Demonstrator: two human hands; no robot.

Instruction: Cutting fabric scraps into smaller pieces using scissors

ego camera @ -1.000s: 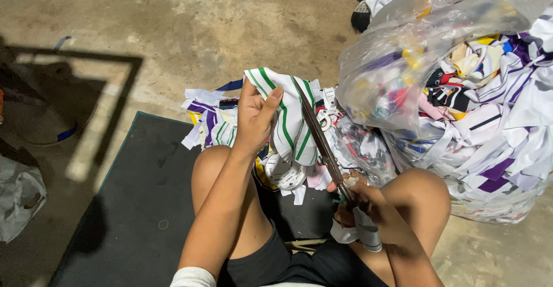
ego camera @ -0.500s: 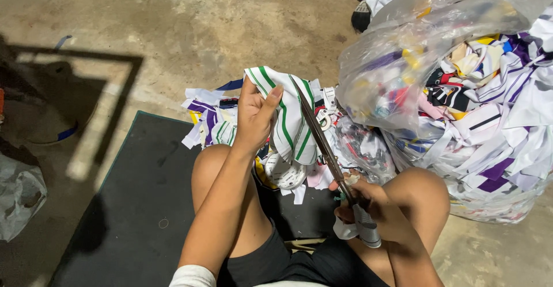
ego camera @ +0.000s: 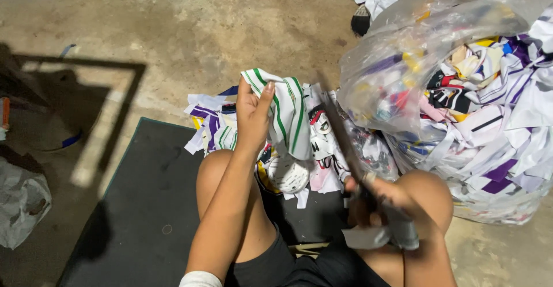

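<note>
Below, two hands: left hand (ego camera: 253, 117) grips one striped cloth (ego camera: 285, 114); right hand (ego camera: 374, 200) clasps one scissors (ego camera: 340, 134).

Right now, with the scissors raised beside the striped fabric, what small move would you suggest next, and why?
Probably bring the scissors left onto the edge of the white, green-striped fabric. The left hand holds it up over the scrap pile, while the right hand grips the handles and the blurred blades sit just right of the cloth.
</note>
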